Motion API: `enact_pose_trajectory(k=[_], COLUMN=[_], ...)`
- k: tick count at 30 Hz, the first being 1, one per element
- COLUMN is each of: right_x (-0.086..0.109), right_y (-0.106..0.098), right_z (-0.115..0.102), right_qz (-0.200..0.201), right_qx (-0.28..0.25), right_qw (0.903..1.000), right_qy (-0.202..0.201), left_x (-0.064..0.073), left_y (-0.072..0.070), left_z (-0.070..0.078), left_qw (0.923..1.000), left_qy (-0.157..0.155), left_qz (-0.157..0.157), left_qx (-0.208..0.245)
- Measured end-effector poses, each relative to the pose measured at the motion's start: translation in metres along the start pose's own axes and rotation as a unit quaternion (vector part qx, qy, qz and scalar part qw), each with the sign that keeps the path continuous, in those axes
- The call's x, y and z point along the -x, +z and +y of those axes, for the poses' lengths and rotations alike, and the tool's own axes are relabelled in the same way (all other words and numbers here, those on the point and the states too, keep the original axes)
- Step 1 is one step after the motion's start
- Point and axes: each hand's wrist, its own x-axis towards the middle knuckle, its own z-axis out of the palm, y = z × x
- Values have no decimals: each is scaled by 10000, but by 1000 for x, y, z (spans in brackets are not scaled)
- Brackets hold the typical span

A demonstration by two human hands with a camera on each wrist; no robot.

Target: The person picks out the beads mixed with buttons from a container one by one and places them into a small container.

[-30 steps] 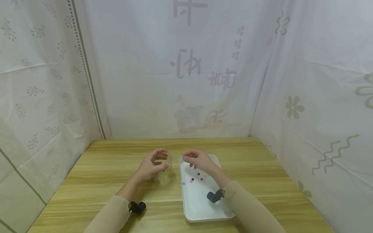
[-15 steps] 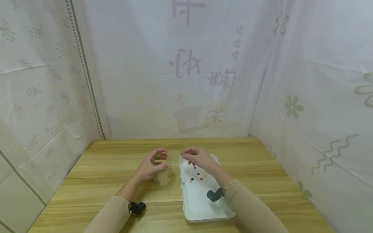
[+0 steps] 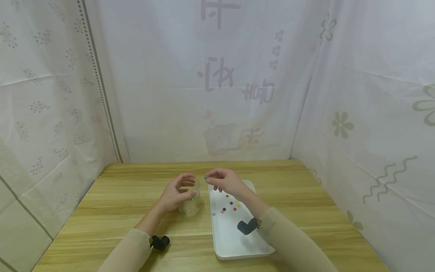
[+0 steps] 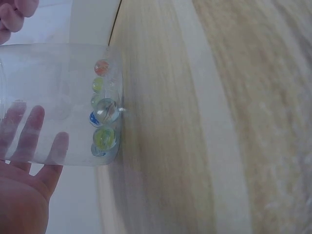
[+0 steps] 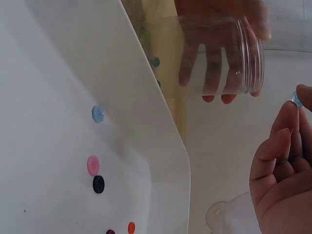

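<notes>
My left hand (image 3: 173, 194) grips a clear plastic jar (image 3: 188, 207), which stands upright on the table with its mouth open at the top. Several glass marbles (image 4: 105, 139) lie at the jar's bottom in the left wrist view. Above the left edge of the white tray (image 3: 234, 241), my right hand (image 3: 229, 184) pinches a small light blue glass marble (image 5: 295, 100) between thumb and forefinger. That marble is right of the jar's rim and apart from it. Inside the tray are loose buttons, among them a blue button (image 5: 98, 114), a pink button (image 5: 93, 165) and a black button (image 5: 98, 184).
The wooden table (image 3: 136, 177) carries the jar and, to its right, the tray. Patterned white curtains (image 3: 170, 113) enclose the table at the back and sides. A black wrist camera (image 3: 248, 226) on my right arm is over the tray.
My right hand has risen from the tray's far left corner and moved left toward the jar's mouth, carrying the marble. The left hand and the jar have stayed in place.
</notes>
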Motion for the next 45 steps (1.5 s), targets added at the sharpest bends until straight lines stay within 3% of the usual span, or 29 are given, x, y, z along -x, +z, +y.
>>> enact_pose_trajectory(k=[28, 45], right_x=[-13, -21], right_y=[24, 33], right_z=[-31, -36], right_qz=[-396, -450], right_qx=[-176, -115], right_qw=[9985, 9981], right_qy=[-339, -403], left_x=[0, 0], left_y=[-1, -2], left_z=[3, 1], left_qw=[10000, 9999], left_qy=[-62, -119], left_qz=[-57, -35], left_qx=[-28, -58])
